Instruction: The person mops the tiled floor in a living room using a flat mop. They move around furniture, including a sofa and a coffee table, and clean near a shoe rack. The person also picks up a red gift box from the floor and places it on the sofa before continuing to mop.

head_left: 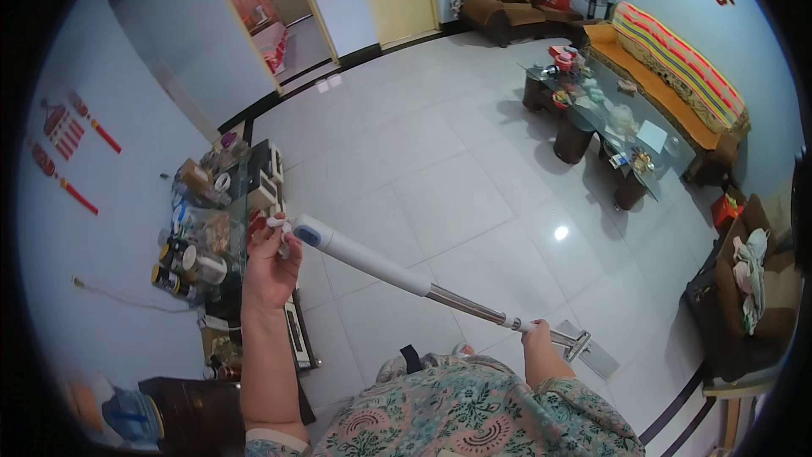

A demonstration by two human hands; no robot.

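Observation:
A flat mop (385,268) with a thick white grip and a silver pole slants across the middle of the view. My right hand (535,336) is closed around the pole near its lower end, close to the flat grey mop head (598,357) at the lower right. My left hand (272,271) is raised at the left, its fingers pinched on a small crumpled white tissue or cloth (280,225). This hand is right beside the grey-blue end of the grip; whether the white piece touches it, I cannot tell.
Along the left wall, a glass-topped cabinet (239,222) is crowded with jars and bags. A glass coffee table (651,131) with dark legs and several items stands at the right, before an orange sofa (655,85). A brown armchair (744,288) stands at the lower right. Pale tiles cover the floor (423,161).

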